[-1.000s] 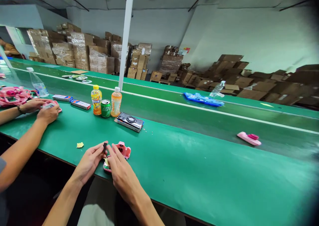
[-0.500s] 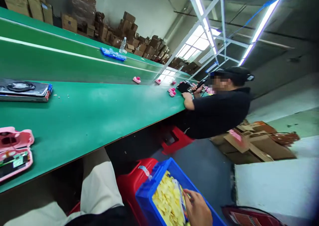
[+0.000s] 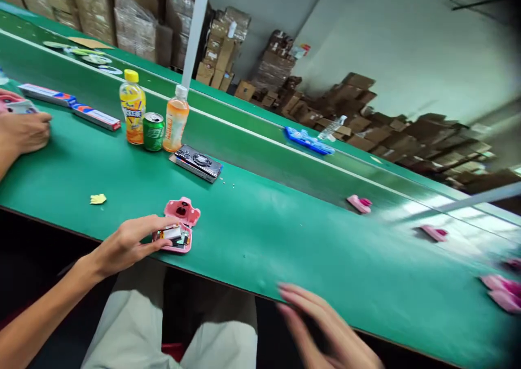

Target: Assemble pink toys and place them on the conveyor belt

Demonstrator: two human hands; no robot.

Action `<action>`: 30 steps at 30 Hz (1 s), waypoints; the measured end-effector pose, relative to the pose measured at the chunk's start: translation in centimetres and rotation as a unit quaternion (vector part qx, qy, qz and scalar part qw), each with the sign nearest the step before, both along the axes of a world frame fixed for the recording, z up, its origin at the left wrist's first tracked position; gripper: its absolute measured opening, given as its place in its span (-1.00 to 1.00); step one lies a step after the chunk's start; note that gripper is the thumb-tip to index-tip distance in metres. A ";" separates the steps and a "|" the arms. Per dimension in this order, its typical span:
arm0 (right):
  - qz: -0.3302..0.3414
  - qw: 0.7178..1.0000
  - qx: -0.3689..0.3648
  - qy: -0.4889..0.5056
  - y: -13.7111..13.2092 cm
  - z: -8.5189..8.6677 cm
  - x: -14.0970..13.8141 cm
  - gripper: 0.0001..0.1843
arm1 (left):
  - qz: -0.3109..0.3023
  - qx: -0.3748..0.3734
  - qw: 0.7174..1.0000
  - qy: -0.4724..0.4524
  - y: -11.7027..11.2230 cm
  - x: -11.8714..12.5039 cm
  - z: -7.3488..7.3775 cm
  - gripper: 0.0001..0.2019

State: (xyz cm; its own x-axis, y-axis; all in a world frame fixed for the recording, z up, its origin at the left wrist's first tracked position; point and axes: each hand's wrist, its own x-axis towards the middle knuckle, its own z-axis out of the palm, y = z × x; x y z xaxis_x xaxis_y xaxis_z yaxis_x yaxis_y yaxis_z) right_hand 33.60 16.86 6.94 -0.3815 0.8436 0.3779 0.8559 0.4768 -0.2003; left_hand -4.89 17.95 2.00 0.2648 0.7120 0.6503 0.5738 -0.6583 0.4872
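My left hand [image 3: 128,243] is at an opened pink toy-camera casing [image 3: 183,211] near the table's front edge. Thumb and fingers close around a small silver battery [image 3: 176,233] over the lower half, where a green circuit board [image 3: 184,240] partly shows. My right hand [image 3: 325,328] is over the table edge to the right, smeared by motion. Whether anything is between its fingertips cannot be seen. A small yellow piece [image 3: 98,199] lies on the green table [image 3: 252,217] left of the casing.
Another person's hand [image 3: 28,133] holds a pink item at far left. Behind the casing stand a yellow-capped bottle [image 3: 132,108], a green can [image 3: 153,132], an orange drink bottle [image 3: 176,119] and a black boxed item [image 3: 197,163]. Pink pieces [image 3: 502,293] lie at right.
The view has swung left from the co-worker and the blue bin back to the table. My right hand has left the bin of yellow pieces. My left hand has come into view.
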 end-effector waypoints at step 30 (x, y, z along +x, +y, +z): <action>0.398 0.914 0.052 -0.061 7.5 -1.1 -16.7 -0.62 | 0.167 -0.124 0.975 -0.072 -0.5 1.5 -1.1 -0.82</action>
State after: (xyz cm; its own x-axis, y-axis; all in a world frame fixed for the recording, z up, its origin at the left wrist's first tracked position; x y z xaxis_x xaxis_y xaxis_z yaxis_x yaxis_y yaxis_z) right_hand 16.90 24.33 5.85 -0.9031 0.2418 0.3548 0.2421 0.9692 -0.0444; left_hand -3.39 17.43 0.94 -0.0910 0.8829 0.4607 0.6505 -0.2975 0.6988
